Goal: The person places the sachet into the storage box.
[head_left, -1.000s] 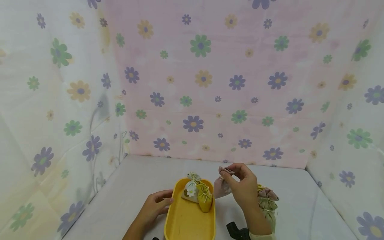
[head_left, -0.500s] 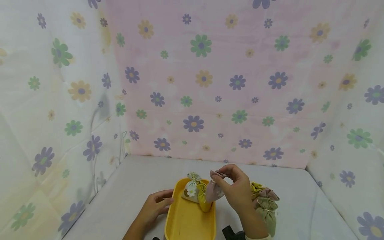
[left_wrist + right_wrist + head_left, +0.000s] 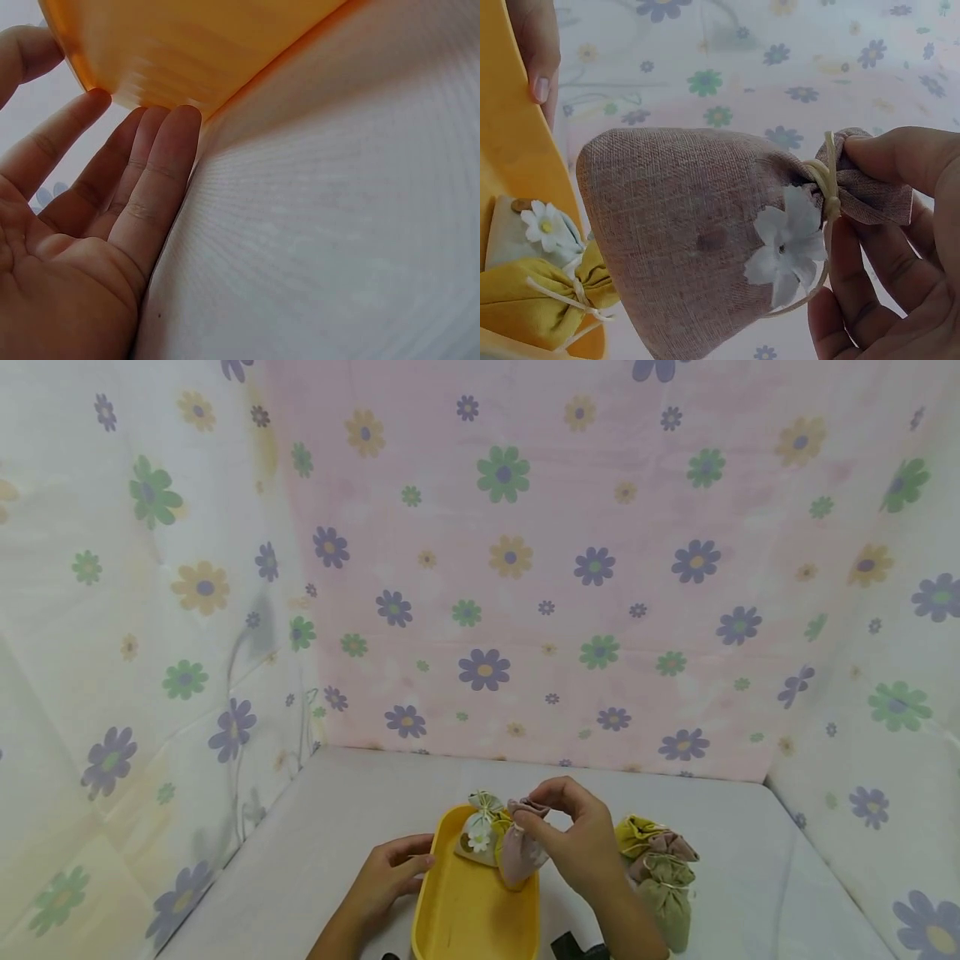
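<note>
The mauve pouch [image 3: 521, 857] has been carried leftward over the right edge of the yellow tray [image 3: 463, 917], nearer the 2 pouches [image 3: 532, 296] inside, but not yet released: its neck is pinched by the right hand [image 3: 583, 837]. The left edge is touched by the left hand's [image 3: 382, 875] loosely extended fingers.

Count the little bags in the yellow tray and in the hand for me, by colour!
Pale bag in the yellow tray: 1
Yellow bag in the tray: 1
Mauve bag held by the right hand: 1
Total: 3
</note>
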`<state>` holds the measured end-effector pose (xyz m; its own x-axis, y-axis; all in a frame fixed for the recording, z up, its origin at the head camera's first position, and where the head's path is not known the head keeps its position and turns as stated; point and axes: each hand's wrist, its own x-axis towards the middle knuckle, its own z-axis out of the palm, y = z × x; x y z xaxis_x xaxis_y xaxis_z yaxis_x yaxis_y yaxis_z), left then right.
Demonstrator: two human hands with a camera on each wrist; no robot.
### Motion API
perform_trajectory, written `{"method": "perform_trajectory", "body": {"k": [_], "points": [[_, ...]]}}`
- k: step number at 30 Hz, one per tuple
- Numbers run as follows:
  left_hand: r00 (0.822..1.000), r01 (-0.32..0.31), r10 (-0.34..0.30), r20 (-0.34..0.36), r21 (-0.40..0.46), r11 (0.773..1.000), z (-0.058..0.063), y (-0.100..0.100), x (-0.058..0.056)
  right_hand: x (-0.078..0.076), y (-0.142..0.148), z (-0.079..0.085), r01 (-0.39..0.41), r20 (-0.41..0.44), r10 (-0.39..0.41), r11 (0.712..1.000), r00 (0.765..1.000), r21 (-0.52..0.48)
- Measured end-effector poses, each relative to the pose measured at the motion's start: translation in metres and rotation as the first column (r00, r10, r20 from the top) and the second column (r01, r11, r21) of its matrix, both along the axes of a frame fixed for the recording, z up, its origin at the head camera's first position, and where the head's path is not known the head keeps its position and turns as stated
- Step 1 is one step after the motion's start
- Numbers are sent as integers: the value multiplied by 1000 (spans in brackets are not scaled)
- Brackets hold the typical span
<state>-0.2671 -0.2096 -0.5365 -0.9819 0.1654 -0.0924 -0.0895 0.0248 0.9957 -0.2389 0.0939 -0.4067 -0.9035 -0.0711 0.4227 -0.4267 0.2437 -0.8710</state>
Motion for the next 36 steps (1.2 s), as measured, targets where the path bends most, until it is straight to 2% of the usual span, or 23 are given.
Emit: {"method": "perform_trajectory", "body": {"k": [12,23,31,36], "points": [[1000,-9,9,-2,-15,1000,-1,0,-1,1,-9,-6,-102,-17,102,995,995,-16],[1000,-16,16,-5,-24,1000,0,2,-1,1,-18,-11,-108,-32,109,993,994,45],[1000,-17,17,-14,-14,1000,1,3,0,-3,-25,-20,-197,45,197,980,979,2],[1000,-13,13,-19,-10,1000,1,2,1,-6,-29,-28,-224,93,224,974,970,-18]]}}
